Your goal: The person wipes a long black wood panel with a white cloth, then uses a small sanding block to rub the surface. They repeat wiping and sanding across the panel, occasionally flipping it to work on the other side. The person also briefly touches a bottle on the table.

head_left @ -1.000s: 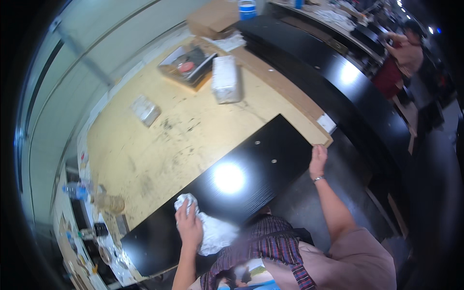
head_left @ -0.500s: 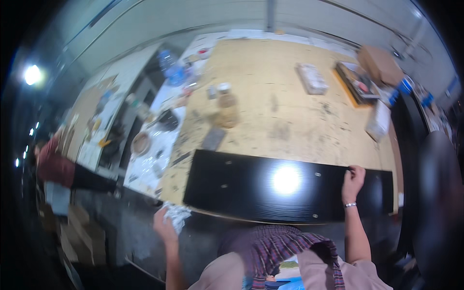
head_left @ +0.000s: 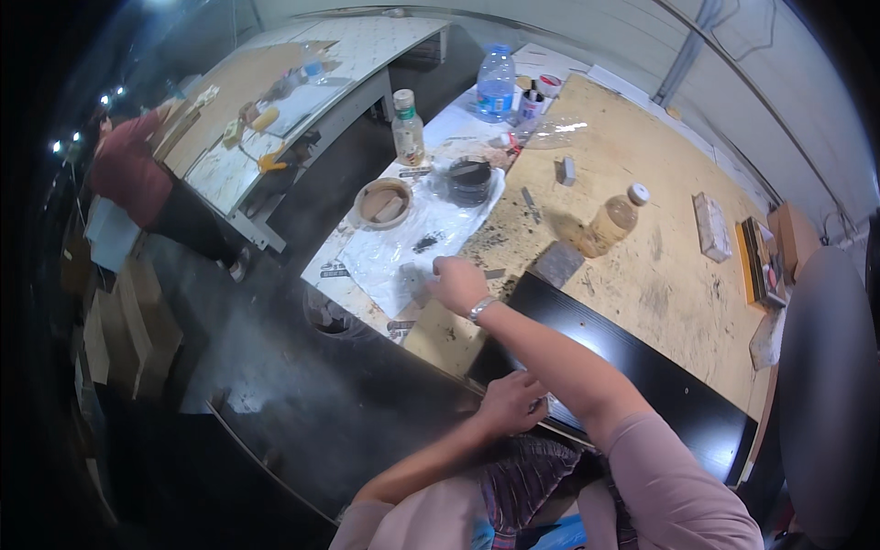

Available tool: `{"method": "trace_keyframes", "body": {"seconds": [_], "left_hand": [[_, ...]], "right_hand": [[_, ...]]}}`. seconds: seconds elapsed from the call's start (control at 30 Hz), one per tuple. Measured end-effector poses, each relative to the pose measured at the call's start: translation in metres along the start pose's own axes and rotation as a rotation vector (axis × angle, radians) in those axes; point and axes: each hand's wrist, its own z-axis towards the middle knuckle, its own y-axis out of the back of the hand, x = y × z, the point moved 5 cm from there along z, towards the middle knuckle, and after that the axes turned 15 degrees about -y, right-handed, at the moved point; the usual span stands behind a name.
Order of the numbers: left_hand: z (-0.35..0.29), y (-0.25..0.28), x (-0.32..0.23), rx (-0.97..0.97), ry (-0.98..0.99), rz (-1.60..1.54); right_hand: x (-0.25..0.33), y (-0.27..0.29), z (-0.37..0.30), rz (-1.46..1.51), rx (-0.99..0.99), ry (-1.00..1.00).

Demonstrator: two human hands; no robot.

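Note:
A glossy black board (head_left: 632,362) with small holes lies along the near edge of the table. My left hand (head_left: 513,403) is closed at the board's near edge, round a crumpled white cloth (head_left: 543,410) that is mostly hidden beneath the fingers. My right hand (head_left: 460,286) reaches across over my left, a silver bracelet on its wrist. Its fingers are curled together above the clear plastic sheet (head_left: 380,275) left of the board; what they hold, if anything, is hidden. A grey sanding block (head_left: 557,266) rests at the board's far left corner.
Beyond the sheet stand a round tub (head_left: 383,203) of brown paste, a black-smeared tub (head_left: 468,181) and a small bottle (head_left: 408,128). A capped bottle of yellowish liquid (head_left: 616,220) sits on the tabletop (head_left: 678,174). A co-worker (head_left: 137,174) leans at another table.
The view has swung left. My right hand has left the board and crossed over to the plastic sheet. My left hand has come in to the board's edge with the cloth.

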Motion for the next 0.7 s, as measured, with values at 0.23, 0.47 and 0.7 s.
{"method": "trace_keyframes", "body": {"seconds": [0.23, 0.47, 0.7], "left_hand": [[-0.019, -0.010, 0.010, -0.041, 0.022, -0.109], [-0.009, 0.000, 0.005, -0.027, -0.030, -0.086], [-0.012, -0.004, 0.005, 0.022, -0.088, 0.027]], "right_hand": [[0.033, -0.049, 0.023, -0.128, 0.099, -0.173], [0.005, -0.048, 0.029, 0.496, 0.292, -0.257], [-0.037, 0.003, -0.015, 1.560, 0.779, -0.521]]}}
